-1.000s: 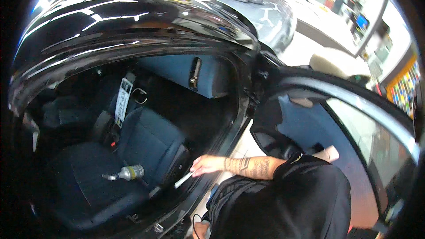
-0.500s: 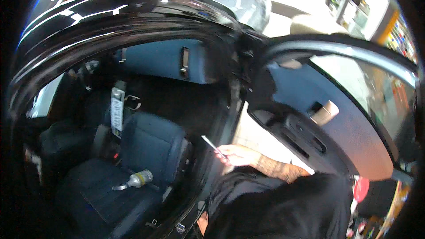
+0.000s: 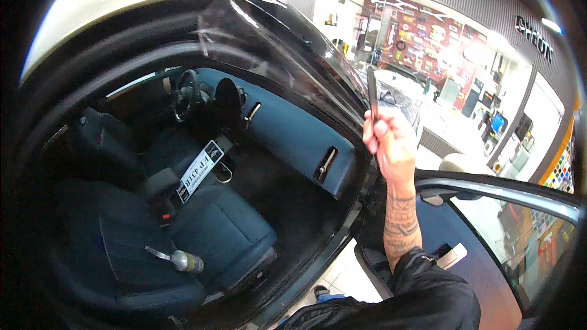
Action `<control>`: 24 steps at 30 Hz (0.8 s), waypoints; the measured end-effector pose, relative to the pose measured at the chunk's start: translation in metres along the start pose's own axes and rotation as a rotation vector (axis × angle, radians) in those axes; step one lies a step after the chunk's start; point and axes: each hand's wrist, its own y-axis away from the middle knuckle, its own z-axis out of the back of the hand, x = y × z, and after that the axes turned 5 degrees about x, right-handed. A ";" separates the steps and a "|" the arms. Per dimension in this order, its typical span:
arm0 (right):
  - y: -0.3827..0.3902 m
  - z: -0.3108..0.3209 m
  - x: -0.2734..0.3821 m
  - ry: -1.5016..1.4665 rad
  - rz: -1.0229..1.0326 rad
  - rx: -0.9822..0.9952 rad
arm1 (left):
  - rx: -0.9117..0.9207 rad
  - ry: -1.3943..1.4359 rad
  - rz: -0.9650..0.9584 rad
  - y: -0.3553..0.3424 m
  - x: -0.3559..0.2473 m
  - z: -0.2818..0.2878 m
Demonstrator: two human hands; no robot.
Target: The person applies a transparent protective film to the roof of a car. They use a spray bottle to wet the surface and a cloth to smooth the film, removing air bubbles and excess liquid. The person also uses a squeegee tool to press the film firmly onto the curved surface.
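My right hand (image 3: pixel 391 146) is raised beside the windshield pillar of a dark car, its tattooed forearm coming up from a black sleeve. Pinched between its fingers is a slim, dark, knife-like tool (image 3: pixel 372 91), pointing upward. Its exact kind is hard to make out. The tool stands in front of the glossy windshield (image 3: pixel 263 43), and I cannot tell whether its tip touches anything. Through the door opening, a clear spray bottle (image 3: pixel 185 261) lies on its side on the dark front seat (image 3: pixel 232 220). My left hand does not show.
An open car door (image 3: pixel 440 226) with a beige item (image 3: pixel 452 256) on it stands at the right. Inside are the blue-grey dashboard (image 3: pixel 287 137), steering wheel (image 3: pixel 185 95) and a licence plate (image 3: pixel 200 171) between the seats. A shod foot (image 3: pixel 321 293) is on the tiled floor.
My right hand has risen from beside the seat to the windshield pillar, still gripping the slim tool. The view has swung toward the car's front. The other hand at the lower edge has left view.
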 end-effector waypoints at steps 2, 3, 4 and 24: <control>-0.027 -0.012 0.007 0.053 0.092 -0.012 | -0.073 0.095 -0.122 0.006 -0.041 0.014; -0.038 -0.021 0.007 0.057 0.141 -0.008 | -0.133 0.186 -0.182 0.006 -0.052 0.016; -0.048 -0.028 0.006 0.066 0.189 -0.005 | -0.176 0.375 -0.023 0.006 -0.066 0.013; -0.097 -0.046 0.009 0.238 0.368 -0.020 | -1.049 -0.868 -1.616 -0.043 -0.688 0.100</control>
